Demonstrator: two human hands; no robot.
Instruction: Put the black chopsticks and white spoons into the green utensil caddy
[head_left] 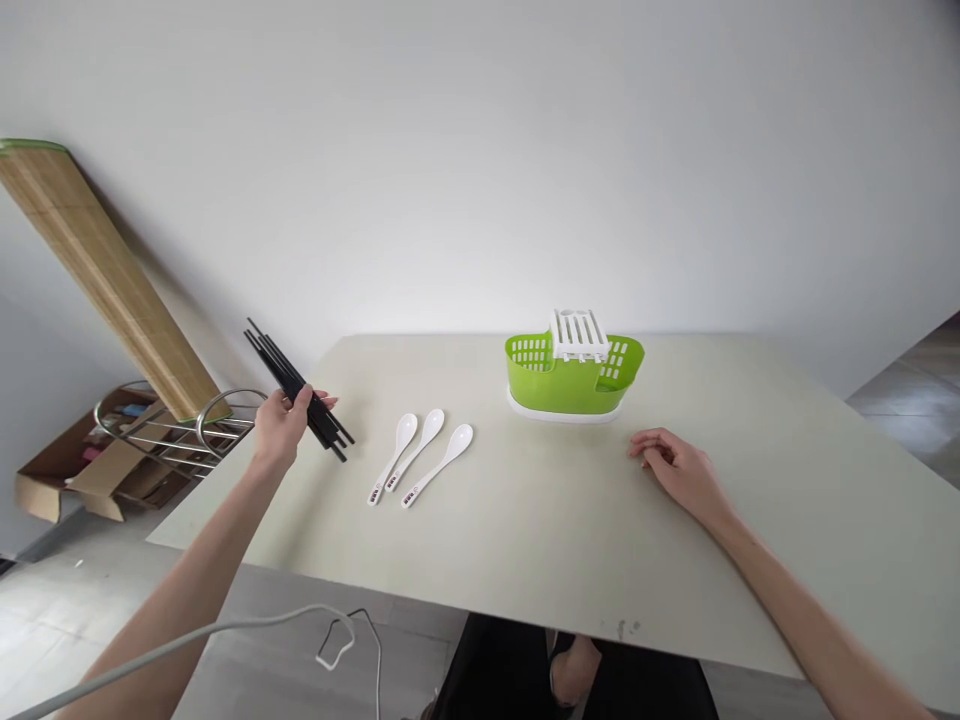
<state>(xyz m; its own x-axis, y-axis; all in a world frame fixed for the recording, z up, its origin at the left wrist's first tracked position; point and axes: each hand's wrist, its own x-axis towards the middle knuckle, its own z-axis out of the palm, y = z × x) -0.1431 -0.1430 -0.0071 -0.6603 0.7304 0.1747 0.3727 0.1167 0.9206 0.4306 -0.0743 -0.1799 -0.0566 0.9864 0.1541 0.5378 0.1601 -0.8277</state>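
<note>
My left hand (pixel 281 422) is closed around a bundle of black chopsticks (pixel 281 365), held tilted above the table's left side. Three white soup spoons (pixel 429 440) lie just right of that hand, bowls pointing away from me and dark printing on their handle ends. Toward the back of the table stands a green cutlery drainer basket (pixel 559 390) with a white base and a white slatted piece across its middle. My right hand (pixel 679 470) rests on the tabletop, right of and nearer than the basket. Its fingers are loosely curled together, with nothing visible in them.
The pale table (pixel 525 540) meets a white wall at the back. On the left are a leaning bamboo roll (pixel 112 270), a metal rack (pixel 202 430) and an open cardboard box (pixel 90 460). A pale cable (pixel 225 625) crosses in front of my left forearm.
</note>
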